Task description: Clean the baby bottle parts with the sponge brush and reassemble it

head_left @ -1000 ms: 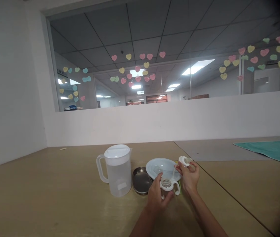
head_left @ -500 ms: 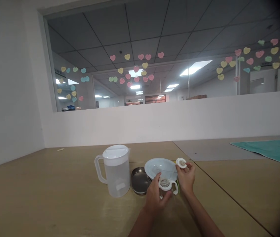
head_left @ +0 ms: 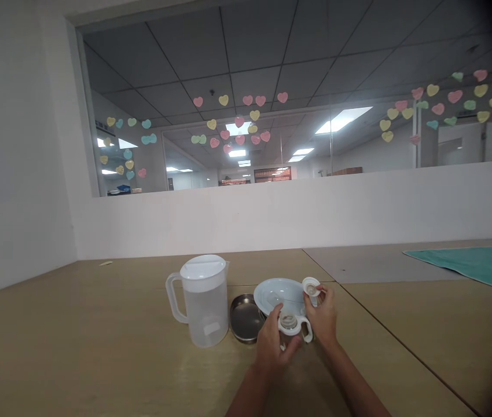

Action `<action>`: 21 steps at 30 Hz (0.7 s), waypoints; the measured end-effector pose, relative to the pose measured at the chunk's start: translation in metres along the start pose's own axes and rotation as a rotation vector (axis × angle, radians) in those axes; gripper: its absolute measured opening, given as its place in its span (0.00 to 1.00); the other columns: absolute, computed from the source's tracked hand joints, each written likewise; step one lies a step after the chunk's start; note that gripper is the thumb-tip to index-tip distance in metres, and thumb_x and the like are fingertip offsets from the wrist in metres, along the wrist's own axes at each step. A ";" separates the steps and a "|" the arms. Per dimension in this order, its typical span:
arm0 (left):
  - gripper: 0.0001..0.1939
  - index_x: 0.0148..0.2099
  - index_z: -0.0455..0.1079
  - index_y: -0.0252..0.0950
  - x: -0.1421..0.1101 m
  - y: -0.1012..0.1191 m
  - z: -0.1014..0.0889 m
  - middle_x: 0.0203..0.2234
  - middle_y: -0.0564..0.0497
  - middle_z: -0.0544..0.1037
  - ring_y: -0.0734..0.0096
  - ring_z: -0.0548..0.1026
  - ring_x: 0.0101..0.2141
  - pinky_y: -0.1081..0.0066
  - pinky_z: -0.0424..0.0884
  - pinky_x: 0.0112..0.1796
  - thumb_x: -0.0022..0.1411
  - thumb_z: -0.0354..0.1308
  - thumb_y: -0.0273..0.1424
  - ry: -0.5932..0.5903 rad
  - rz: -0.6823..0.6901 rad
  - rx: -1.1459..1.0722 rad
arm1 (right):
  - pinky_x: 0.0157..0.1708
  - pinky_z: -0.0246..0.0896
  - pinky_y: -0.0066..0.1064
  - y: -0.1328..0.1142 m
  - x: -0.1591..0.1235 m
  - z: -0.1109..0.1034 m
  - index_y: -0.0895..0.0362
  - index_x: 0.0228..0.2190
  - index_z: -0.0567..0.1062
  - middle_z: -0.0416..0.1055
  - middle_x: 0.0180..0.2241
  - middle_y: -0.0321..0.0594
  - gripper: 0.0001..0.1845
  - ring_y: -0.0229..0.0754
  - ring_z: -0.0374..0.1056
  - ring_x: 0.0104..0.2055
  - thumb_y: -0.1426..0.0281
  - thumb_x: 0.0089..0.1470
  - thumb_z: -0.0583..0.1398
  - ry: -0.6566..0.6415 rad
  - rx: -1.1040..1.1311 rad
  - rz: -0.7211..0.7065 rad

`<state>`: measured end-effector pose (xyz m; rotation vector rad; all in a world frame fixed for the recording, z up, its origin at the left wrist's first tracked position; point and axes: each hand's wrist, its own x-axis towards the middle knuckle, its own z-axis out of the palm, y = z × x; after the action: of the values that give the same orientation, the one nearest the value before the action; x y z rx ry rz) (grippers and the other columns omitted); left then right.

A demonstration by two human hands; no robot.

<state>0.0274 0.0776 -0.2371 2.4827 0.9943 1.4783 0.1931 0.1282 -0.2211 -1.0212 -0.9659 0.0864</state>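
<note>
Standing on the counter (head_left: 98, 353), the pitcher (head_left: 206, 310) has its lid (head_left: 204, 266) on, with the bowl (head_left: 267, 288) and tray (head_left: 246, 315) to its right. In front of the bowl, the left hand (head_left: 271, 343) has its grip around the bottle (head_left: 289, 326), mouth uncovered; the cap (head_left: 311, 286) is already off and not refitted, pinched in the right hand's (head_left: 324, 317) grip near the bowl's edge.

L hand (head_left: 270, 343) w/ bottle (head_left: 289, 323), R hand (head_left: 325, 318) w/ wht cap (head_left: 311, 286)
</note>
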 end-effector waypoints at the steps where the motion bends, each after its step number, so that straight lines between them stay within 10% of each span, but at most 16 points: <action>1: 0.33 0.62 0.50 0.31 0.000 0.001 0.000 0.54 0.37 0.66 0.55 0.67 0.53 0.56 0.65 0.51 0.59 0.54 0.39 0.003 -0.001 0.000 | 0.42 0.60 0.38 0.000 0.000 0.000 0.54 0.37 0.63 0.66 0.39 0.43 0.20 0.47 0.66 0.43 0.59 0.44 0.60 0.009 -0.005 -0.001; 21: 0.32 0.61 0.50 0.32 0.001 0.001 -0.002 0.55 0.38 0.66 0.56 0.66 0.53 0.57 0.66 0.51 0.59 0.54 0.39 0.015 0.021 0.024 | 0.37 0.66 0.38 -0.011 0.001 -0.004 0.56 0.35 0.66 0.75 0.32 0.42 0.25 0.48 0.72 0.37 0.57 0.37 0.67 -0.221 0.278 0.303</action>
<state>0.0269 0.0774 -0.2348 2.5100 0.9973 1.5020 0.1925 0.1198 -0.2133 -0.9039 -0.9602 0.5800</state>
